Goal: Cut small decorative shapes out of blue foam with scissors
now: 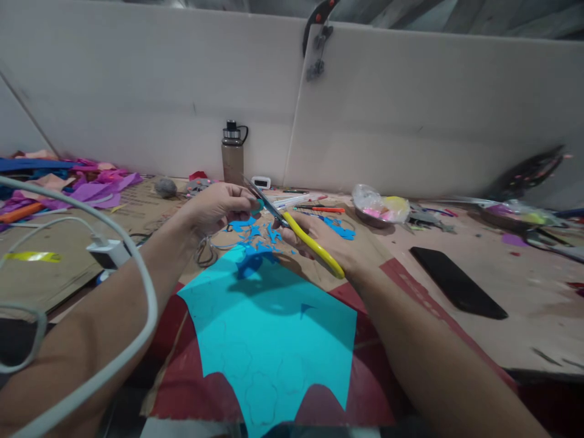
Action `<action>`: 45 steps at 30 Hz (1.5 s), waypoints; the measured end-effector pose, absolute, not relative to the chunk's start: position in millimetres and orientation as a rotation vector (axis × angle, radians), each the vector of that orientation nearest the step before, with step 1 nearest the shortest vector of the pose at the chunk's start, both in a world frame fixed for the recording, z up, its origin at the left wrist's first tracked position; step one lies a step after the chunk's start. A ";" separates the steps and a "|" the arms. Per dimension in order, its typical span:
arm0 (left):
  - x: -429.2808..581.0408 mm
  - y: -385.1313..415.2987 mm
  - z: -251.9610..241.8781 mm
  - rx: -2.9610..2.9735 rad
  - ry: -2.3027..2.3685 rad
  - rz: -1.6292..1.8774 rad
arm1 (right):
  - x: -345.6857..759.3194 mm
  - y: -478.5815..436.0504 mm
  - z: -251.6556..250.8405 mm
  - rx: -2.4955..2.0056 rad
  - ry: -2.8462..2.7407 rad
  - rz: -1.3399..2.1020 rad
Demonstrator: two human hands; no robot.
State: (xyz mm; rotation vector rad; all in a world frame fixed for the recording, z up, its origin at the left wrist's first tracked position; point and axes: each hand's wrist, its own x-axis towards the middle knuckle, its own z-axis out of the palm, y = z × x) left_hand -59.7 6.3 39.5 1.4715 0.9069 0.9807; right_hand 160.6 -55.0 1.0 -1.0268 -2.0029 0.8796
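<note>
My right hand (319, 238) grips yellow-handled scissors (292, 225), blades pointing up and left toward my left hand. My left hand (214, 205) is closed in a pinch on a small blue paper piece (258, 207) right at the blades. Below both hands lies a large turquoise paper sheet (274, 340) with faint drawn outlines. Several blue paper scraps (255, 234) lie scattered between the hands and the sheet.
A black phone (456, 283) lies to the right. A brown bottle (232, 155) stands at the back wall. A metal bowl with a plastic bag (378, 207), pens (319, 208), purple paper scraps (86, 185), and a white charger with cable (109, 252) surround the cardboard-covered table.
</note>
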 end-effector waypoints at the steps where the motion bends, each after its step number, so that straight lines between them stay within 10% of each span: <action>1: -59.7 6.1 39.6 1.472 0.906 0.983 | 160.9 -55.5 1.5 -1.032 -2.009 0.870; 45: -61.0 9.1 39.2 1.471 0.965 0.945 | 162.6 -52.2 4.1 -0.983 -2.122 0.696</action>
